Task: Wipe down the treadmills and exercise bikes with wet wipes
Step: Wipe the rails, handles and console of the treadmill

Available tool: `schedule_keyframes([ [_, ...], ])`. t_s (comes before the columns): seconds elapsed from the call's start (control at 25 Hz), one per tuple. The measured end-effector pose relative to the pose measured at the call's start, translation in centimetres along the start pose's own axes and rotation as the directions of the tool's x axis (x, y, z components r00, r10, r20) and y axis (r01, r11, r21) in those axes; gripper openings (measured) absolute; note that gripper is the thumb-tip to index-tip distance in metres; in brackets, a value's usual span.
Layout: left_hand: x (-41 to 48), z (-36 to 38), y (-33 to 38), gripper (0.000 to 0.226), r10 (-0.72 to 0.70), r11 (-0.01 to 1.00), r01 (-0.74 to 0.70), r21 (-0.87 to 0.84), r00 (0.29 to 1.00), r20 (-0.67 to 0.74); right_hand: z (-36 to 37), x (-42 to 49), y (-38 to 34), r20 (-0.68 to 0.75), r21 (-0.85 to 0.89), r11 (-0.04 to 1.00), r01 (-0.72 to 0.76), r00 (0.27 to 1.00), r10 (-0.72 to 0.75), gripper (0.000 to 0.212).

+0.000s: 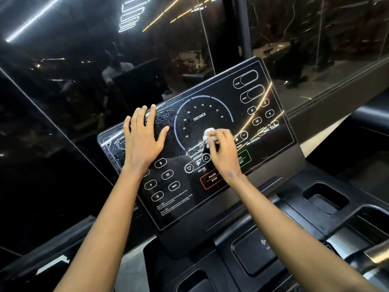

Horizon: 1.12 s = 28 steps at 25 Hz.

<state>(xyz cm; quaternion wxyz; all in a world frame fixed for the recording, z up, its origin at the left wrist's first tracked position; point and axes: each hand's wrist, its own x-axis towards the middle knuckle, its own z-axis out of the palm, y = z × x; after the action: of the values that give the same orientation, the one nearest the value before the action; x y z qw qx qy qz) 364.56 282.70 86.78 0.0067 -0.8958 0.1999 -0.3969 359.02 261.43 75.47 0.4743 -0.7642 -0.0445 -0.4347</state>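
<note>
One crumpled white wet wipe (pixel 209 134), half hidden by the curled fingers of the right hand (pixel 223 153) that pinches it, presses on the treadmill console (pixel 235 106) below the DISTANCE dial. That wrist covers part of the green label. The left hand (pixel 143 140) lies flat, fingers spread, on the console's wet left side.

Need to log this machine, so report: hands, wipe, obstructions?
Left hand flat on treadmill console. Right hand pinches crumpled wet wipe against the distance dial. Droplets beside left hand; nothing blocking.
</note>
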Motion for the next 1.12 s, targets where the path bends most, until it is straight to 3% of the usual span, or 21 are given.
schedule_keyframes([
  [0.08,0.0,-0.3,-1.1,0.068,0.038,0.999,-0.037,0.023,0.999,-0.011,0.7,1.7,-0.3,-0.051,0.026,0.999,-0.027,0.998,0.029,0.014],
  [0.2,0.1,-0.2,-1.1,0.068,0.032,0.999,-0.03,0.045,0.999,-0.043,2.6,3.7,-2.1,0.019,0.036,0.995,0.088,0.996,-0.089,0.014],
  [0.36,0.2,-0.1,-1.0,0.072,0.017,1.0,-0.016,0.015,0.998,-0.055,4.1,7.7,-4.3,-0.105,0.088,0.995,0.051,0.994,-0.042,0.014],
  [0.48,0.5,-0.4,-1.6,0.077,0.02,1.0,-0.02,0.008,0.999,-0.037,5.2,8.1,-5.9,-0.045,0.095,0.986,0.134,0.99,-0.13,0.013],
  [0.68,0.8,-0.8,-2.3,0.073,0.032,0.999,-0.031,0.017,0.999,-0.044,5.2,9.6,-5.4,-0.121,0.084,0.996,0.025,0.993,-0.015,0.021],
  [0.84,0.9,-0.3,-1.4,0.07,0.01,0.999,-0.008,0.045,0.999,-0.037,6.1,9.2,-7.3,-0.013,0.066,0.978,0.197,0.98,-0.197,0.019],
  [1.0,1.1,0.1,-0.2,0.068,-0.014,0.999,0.014,0.033,1.0,-0.012,4.5,7.9,-4.9,-0.156,0.12,0.993,0.002,0.988,0.017,0.016],
  [1.12,1.1,0.2,0.4,0.068,-0.034,0.998,0.035,0.043,0.999,-0.01,3.5,3.0,-3.4,-0.075,0.117,0.992,-0.038,0.996,0.047,0.014],
])
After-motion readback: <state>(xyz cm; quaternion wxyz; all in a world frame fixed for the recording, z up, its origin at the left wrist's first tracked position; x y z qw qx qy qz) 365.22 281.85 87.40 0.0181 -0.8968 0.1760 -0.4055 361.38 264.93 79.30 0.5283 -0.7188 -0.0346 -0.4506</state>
